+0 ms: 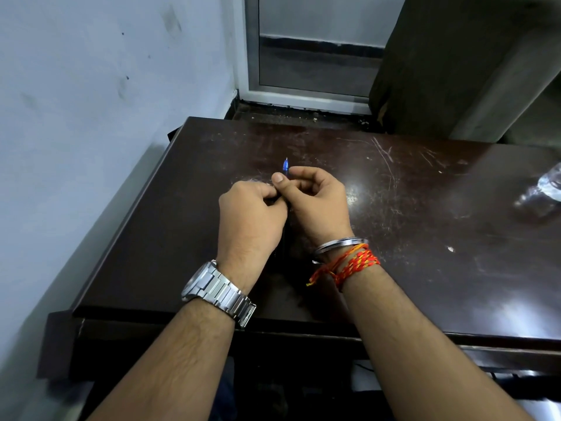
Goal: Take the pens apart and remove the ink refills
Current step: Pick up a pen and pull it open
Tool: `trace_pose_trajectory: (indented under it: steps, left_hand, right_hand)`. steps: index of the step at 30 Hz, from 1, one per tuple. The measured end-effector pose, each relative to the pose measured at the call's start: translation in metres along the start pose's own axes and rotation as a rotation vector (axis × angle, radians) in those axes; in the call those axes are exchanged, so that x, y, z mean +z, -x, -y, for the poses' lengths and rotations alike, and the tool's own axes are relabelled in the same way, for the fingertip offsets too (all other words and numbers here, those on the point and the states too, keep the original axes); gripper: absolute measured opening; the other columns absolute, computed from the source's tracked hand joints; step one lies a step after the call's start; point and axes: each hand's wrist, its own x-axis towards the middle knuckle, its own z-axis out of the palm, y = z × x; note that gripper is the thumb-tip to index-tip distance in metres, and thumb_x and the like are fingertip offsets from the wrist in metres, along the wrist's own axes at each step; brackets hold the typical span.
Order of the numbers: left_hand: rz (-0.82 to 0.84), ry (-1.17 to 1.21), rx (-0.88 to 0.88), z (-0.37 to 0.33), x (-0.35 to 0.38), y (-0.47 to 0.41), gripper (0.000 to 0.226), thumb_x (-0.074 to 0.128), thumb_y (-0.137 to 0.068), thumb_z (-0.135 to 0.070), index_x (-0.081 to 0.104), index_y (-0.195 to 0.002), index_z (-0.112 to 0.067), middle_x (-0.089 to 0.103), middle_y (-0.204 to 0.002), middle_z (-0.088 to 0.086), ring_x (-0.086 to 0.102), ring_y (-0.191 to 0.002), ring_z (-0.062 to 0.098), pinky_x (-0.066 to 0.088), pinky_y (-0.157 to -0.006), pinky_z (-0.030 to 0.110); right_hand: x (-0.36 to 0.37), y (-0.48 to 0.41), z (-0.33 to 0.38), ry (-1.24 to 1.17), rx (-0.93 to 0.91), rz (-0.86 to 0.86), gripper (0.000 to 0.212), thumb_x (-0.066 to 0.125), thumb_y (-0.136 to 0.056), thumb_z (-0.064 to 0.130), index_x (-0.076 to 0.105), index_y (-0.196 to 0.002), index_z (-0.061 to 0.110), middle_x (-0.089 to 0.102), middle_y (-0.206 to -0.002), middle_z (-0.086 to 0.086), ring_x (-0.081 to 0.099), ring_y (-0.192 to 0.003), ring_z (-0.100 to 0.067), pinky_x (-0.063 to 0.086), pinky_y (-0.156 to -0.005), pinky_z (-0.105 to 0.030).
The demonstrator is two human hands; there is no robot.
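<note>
Both hands meet over the middle of the dark wooden table (394,208) and hold one pen between them. Only the pen's blue tip (285,164) shows, pointing away from me past my right thumb and forefinger. My right hand (315,205) pinches the pen near that tip. My left hand (252,217) is closed around the pen's rear part, which is hidden inside the fist. A dark shape lies under my wrists on the table; I cannot tell what it is. No loose refill is visible.
A clear crumpled plastic object (543,189) lies at the table's right edge. A pale wall runs along the left side. Behind the table are a window frame (303,92) and a dark curtain (449,65). The table's front edge is near my forearms.
</note>
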Motion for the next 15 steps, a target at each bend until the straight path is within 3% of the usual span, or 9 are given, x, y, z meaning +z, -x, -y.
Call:
trace_pose_trajectory:
  steps: [5, 9, 12, 15]
  left_hand:
    - [-0.016, 0.016, 0.004, 0.0002, 0.0015, -0.0001, 0.006, 0.076, -0.083, -0.017, 0.081, -0.079, -0.017, 0.059, -0.054, -0.020, 0.062, -0.062, -0.015, 0.038, -0.049, 0.000]
    - [0.001, 0.004, 0.016, 0.0004, 0.0014, 0.0005, 0.012, 0.073, -0.083, -0.017, 0.080, -0.074, -0.018, 0.059, -0.051, -0.017, 0.062, -0.061, -0.012, 0.036, -0.045, 0.001]
    - [0.000, -0.013, 0.012, 0.0001, 0.0022, 0.0005, 0.010, 0.074, -0.084, -0.019, 0.080, -0.076, -0.018, 0.061, -0.054, -0.016, 0.064, -0.061, -0.006, 0.037, -0.047, 0.001]
    - [-0.012, -0.018, 0.015, -0.0007, 0.0025, 0.0008, 0.008, 0.075, -0.082, -0.019, 0.080, -0.076, -0.019, 0.059, -0.053, -0.017, 0.064, -0.062, -0.006, 0.036, -0.047, 0.001]
  right_hand:
    - [-0.0016, -0.0045, 0.0005, -0.057, 0.008, 0.032, 0.025, 0.062, -0.093, 0.006, 0.057, -0.117, 0.012, 0.073, -0.069, 0.004, 0.069, -0.070, -0.008, 0.056, -0.070, -0.025]
    - [0.0014, -0.0016, 0.0006, -0.044, 0.017, 0.021, 0.034, 0.074, -0.087, 0.020, 0.057, -0.116, 0.013, 0.073, -0.083, -0.004, 0.067, -0.078, -0.016, 0.056, -0.083, -0.042]
    - [0.0009, -0.0043, -0.0012, -0.054, 0.002, 0.016, 0.020, 0.065, -0.091, 0.007, 0.056, -0.107, 0.017, 0.073, -0.077, -0.003, 0.069, -0.079, -0.019, 0.057, -0.089, -0.048]
    - [0.0014, -0.0062, -0.0017, -0.108, 0.051, 0.026, 0.016, 0.058, -0.095, 0.008, 0.055, -0.103, 0.022, 0.073, -0.081, -0.001, 0.066, -0.071, -0.014, 0.057, -0.078, -0.045]
